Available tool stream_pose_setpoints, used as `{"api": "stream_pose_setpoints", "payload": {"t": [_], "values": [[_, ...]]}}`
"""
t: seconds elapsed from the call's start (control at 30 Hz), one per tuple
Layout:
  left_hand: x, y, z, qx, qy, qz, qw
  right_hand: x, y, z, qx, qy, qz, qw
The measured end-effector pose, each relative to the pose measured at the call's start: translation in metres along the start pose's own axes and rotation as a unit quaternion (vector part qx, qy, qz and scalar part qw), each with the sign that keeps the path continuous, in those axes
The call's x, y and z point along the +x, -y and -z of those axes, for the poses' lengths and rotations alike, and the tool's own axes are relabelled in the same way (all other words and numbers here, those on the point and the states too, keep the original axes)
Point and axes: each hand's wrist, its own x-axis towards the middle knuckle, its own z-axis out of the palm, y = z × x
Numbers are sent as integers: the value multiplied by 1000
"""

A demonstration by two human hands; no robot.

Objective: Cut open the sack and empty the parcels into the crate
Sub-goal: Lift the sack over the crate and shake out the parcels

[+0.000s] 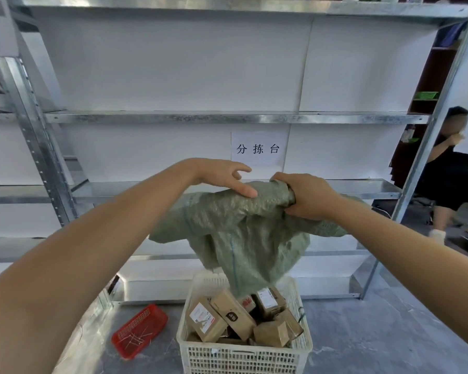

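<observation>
One sack (241,230) over crate (243,352): right hand (308,197) fingers clench it, left hand (222,175) fingers spread; red basket (139,330) beside.

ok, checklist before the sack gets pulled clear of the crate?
1. Right hand grips the bunched green woven sack: ok.
2. Left hand has a hold: not ok, it is open and only touches the sack's top.
3. Sack hangs over the white slatted plastic crate: ok.
4. Brown cardboard parcels lie inside the crate: ok, none seen on the floor.
5. Sack fully emptied: cannot tell, it hangs limp but its inside is hidden.
6. Red plastic basket apart from the crate: ok.
</observation>
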Motion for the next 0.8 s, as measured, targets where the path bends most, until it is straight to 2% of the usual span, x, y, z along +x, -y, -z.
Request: {"api": "stream_pose_setpoints", "payload": {"t": [0.17,0.23,0.33,0.4,0.47,0.53,0.57,0.7,0.8], "values": [[10,1,-11,-17,62,18,998,-11,2,-9,-26,-147,22,989],[14,0,-17,-21,50,13,998,-12,2,-12,-42,-181,18,982],[17,0,-23,10,-5,-8,1000,-15,6,-14,-110,-182,23,977],[19,0,-26,41,-64,-34,997,-19,9,-7,-162,-94,0,982],[18,0,-28,64,-91,-60,992,-21,10,12,-165,69,-27,984],[16,1,-30,75,-93,-76,990,-18,7,33,-90,206,-52,973],[14,2,-30,70,-96,-83,989,-13,4,41,-52,245,-58,966],[7,6,-28,62,-137,-100,984,7,-10,51,1,303,-70,950],[5,10,-30,120,-190,-95,970,11,-13,41,-1,295,-86,952]]}}
